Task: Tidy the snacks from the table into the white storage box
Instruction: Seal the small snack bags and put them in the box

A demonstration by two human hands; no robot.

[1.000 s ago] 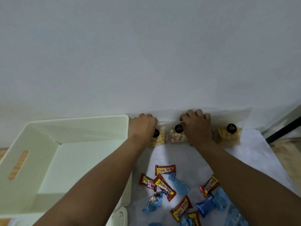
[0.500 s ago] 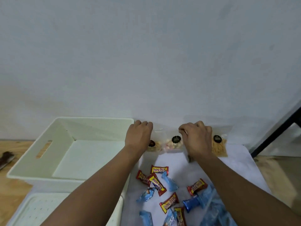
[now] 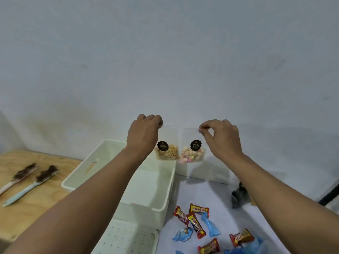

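Observation:
My left hand (image 3: 144, 134) pinches the top of a clear bag of tan crackers (image 3: 167, 150) with a black round label, held in the air over the far right corner of the white storage box (image 3: 117, 173). My right hand (image 3: 222, 136) pinches the top of a second clear bag of pink and white biscuits (image 3: 192, 151), hanging just right of the box. Red and yellow candy bars (image 3: 194, 219) and blue wrapped candies (image 3: 210, 227) lie on the white table (image 3: 205, 191) below.
A white perforated lid (image 3: 126, 239) lies in front of the box. Two brushes (image 3: 29, 178) rest on the wooden surface at left. A dark crumpled item (image 3: 240, 197) sits by my right forearm. The wall is close behind.
Both hands have lifted the two clear bags off the table by the wall and carried them up and left. The camera has tilted up.

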